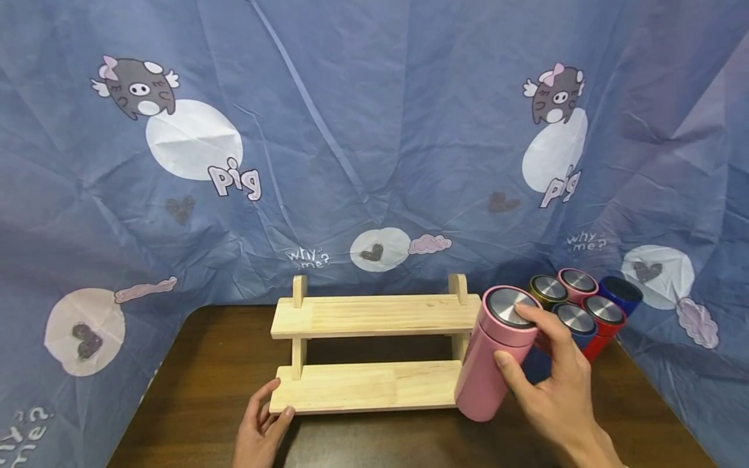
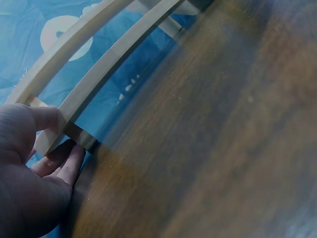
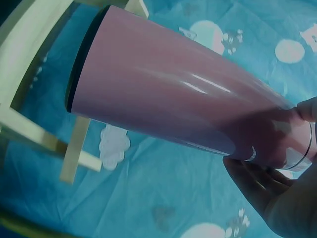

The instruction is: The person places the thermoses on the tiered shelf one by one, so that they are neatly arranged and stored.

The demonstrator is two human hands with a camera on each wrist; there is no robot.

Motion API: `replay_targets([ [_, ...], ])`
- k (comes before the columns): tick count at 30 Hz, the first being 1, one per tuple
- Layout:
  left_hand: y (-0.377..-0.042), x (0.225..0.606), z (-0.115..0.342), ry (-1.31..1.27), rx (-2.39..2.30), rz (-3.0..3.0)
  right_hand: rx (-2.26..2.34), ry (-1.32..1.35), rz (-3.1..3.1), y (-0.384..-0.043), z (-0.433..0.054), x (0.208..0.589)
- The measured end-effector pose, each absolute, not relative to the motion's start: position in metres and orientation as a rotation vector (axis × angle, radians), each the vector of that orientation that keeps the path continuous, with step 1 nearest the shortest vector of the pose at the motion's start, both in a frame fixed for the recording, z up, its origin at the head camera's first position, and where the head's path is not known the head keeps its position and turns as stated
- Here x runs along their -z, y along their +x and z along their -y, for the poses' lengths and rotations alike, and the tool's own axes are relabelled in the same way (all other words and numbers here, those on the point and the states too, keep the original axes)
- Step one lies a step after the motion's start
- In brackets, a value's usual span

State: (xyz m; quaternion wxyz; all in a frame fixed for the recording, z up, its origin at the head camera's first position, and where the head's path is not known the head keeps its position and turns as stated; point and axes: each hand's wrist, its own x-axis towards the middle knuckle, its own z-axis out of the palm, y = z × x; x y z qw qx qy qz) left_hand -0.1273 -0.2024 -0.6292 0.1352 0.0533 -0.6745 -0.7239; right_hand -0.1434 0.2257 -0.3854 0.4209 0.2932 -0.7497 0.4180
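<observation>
A two-tier wooden shelf (image 1: 368, 387) stands on the table, its boards pale and bare. My left hand (image 1: 260, 422) grips the left end of its lower board between thumb and fingers; the left wrist view shows the fingers (image 2: 72, 166) under the board's end. In my right hand (image 1: 558, 383) is a pink thermos bottle (image 1: 488, 370) with a silver-topped lid, held near its top and tilted. Its lower end overlaps the right end of the lower board in the head view. The right wrist view shows the bottle's dark base (image 3: 86, 62) raised beside the shelf frame.
Behind my right hand stand several more bottles: a yellow-green one (image 1: 549, 287), a second pink one (image 1: 578, 282), a red one (image 1: 605, 315) and blue ones (image 1: 621, 292). A blue printed cloth (image 1: 374, 130) hangs around the dark wooden table (image 1: 205, 383).
</observation>
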Motion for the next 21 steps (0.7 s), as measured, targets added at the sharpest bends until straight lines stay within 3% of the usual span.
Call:
replay_targets([
  [21,-0.128,0.633,0.201,0.105,2.071,1.907,-1.220,0.871,1.990,-0.169,-0.161,0.366],
])
